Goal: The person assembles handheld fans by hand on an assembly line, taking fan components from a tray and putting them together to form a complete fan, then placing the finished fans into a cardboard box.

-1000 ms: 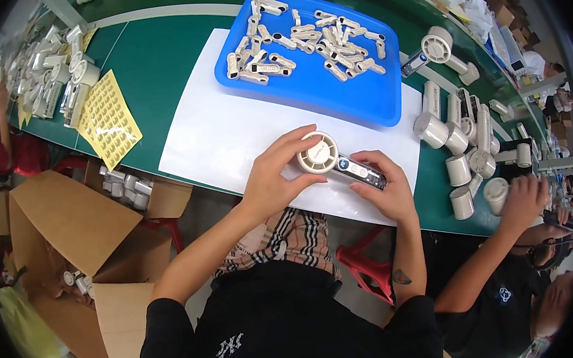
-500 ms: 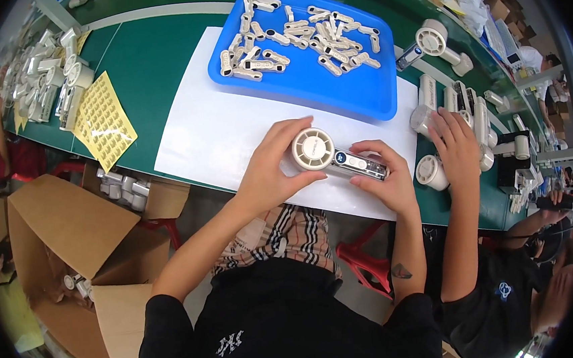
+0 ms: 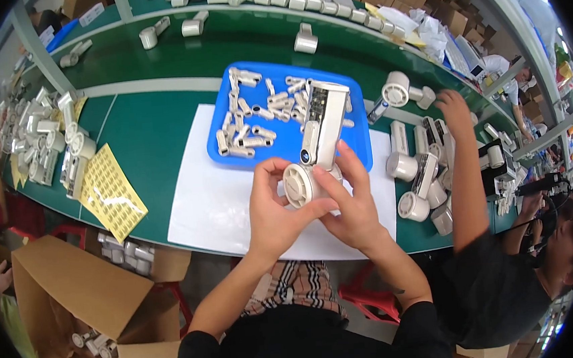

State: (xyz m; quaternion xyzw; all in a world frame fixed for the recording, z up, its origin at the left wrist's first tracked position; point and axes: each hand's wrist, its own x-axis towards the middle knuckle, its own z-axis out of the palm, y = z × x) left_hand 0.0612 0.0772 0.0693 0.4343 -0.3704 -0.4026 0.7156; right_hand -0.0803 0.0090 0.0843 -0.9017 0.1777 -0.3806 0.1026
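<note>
A cream handheld fan (image 3: 333, 125) is held over the white sheet (image 3: 196, 186), its handle pointing up and away from me. My left hand (image 3: 272, 207) grips the left side of its round grilled head, thumb across the front. My right hand (image 3: 351, 207) closes round the right side of the head, fingers near the handle's base. A dark circuit board shows along the upper handle. A small cream cover piece with a round dark display (image 3: 308, 143) lies along the lower handle; whether it is fixed there I cannot tell. Behind stands a blue tray (image 3: 215, 90) with several similar pieces.
Yellow sticker sheet (image 3: 116, 199) and piled fans (image 3: 44, 141) lie at left. More fans (image 3: 421, 175) sit at right, beside a co-worker's arm (image 3: 466, 171). An open cardboard box (image 3: 78, 263) stands lower left. A raised shelf edge (image 3: 151, 86) runs behind the tray.
The fan has turned from handle-right to handle-up, and my right hand has shifted from the handle to the head. The view has tilted up; the co-worker's hand has reached farther back.
</note>
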